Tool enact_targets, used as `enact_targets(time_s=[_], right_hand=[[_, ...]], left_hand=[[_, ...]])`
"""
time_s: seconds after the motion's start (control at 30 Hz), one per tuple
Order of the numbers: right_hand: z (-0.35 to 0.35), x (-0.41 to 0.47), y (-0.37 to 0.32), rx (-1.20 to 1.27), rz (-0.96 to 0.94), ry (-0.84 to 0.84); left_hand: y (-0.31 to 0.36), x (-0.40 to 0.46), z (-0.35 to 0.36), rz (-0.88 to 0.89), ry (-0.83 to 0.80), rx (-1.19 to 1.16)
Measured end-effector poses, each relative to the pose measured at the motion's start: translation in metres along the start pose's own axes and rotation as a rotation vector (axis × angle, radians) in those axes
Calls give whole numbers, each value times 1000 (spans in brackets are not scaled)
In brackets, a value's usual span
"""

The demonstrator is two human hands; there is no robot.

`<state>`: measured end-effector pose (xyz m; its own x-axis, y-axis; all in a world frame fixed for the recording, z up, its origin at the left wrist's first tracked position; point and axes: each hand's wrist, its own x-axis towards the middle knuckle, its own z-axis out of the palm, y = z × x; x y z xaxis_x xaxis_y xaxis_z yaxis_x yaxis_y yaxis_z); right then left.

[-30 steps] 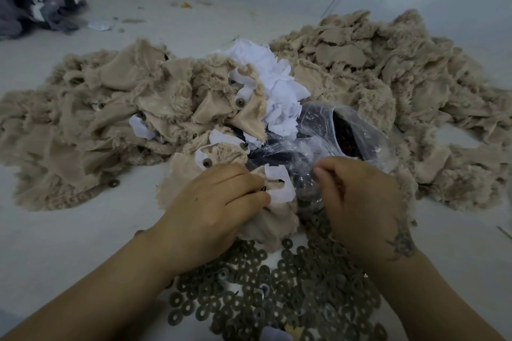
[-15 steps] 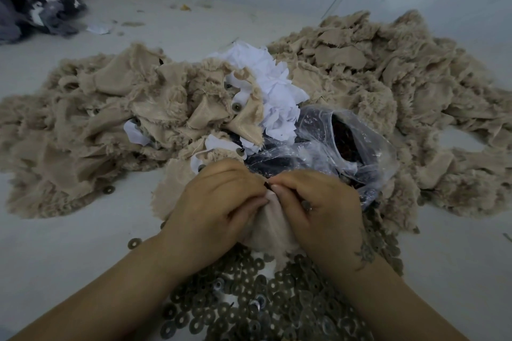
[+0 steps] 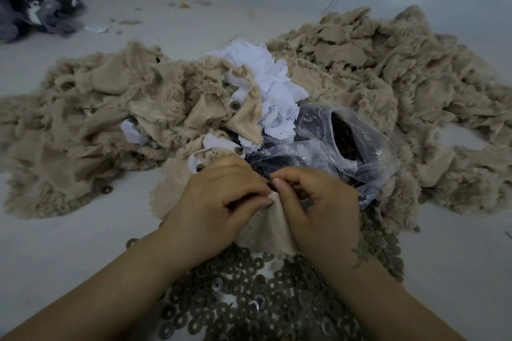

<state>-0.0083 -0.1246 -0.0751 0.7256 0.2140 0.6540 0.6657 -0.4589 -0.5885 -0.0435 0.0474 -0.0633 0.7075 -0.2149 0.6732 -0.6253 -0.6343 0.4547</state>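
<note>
A small beige fabric piece [image 3: 266, 225] is bunched up between both hands just in front of me. My left hand [image 3: 221, 199] pinches its top fold with thumb and fingers curled. My right hand [image 3: 318, 202] meets it fingertip to fingertip and pinches something small and dark at the same spot; what it is I cannot tell. Below the hands lies a heap of several dark metal ring washers [image 3: 249, 299]. A clear plastic bag [image 3: 332, 141] of small dark parts sits open just behind the hands.
Large piles of beige furry fabric scraps spread left [image 3: 83, 124] and right [image 3: 388, 77]. White paper pieces [image 3: 274, 88] lie on top in the middle. A dark cloth heap [image 3: 33, 3] sits far left. A loose washer [image 3: 106, 189] lies on the pale surface.
My right hand moved left from the bag to meet my left hand at the fabric's fold. Both hands now pinch the same spot; the fabric is bunched higher between them.
</note>
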Motion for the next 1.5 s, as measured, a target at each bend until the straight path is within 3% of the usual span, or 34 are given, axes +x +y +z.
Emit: enact_targets(time_s=[0.23, 0.4, 0.67, 0.83, 0.97, 1.37, 1.5], right_hand=[[0, 1, 1, 79, -29, -29], [1, 0, 3, 84, -22, -20], [-7, 2, 3, 187, -34, -99], [-8, 1, 5, 183, -22, -121], [-6, -1, 7, 215, -14, -102], [-6, -3, 12, 101, -105, -68], [-15, 2, 9, 76, -37, 8]], left_hand=[[1, 3, -2, -76, 13, -75], [1, 6, -2, -36, -12, -77], [4, 1, 0, -264, 64, -88], [4, 0, 2, -167, -67, 93], [4, 0, 5, -59, -83, 178], [5, -3, 23, 94, 15, 286], [2, 3, 22, 239, 33, 318]])
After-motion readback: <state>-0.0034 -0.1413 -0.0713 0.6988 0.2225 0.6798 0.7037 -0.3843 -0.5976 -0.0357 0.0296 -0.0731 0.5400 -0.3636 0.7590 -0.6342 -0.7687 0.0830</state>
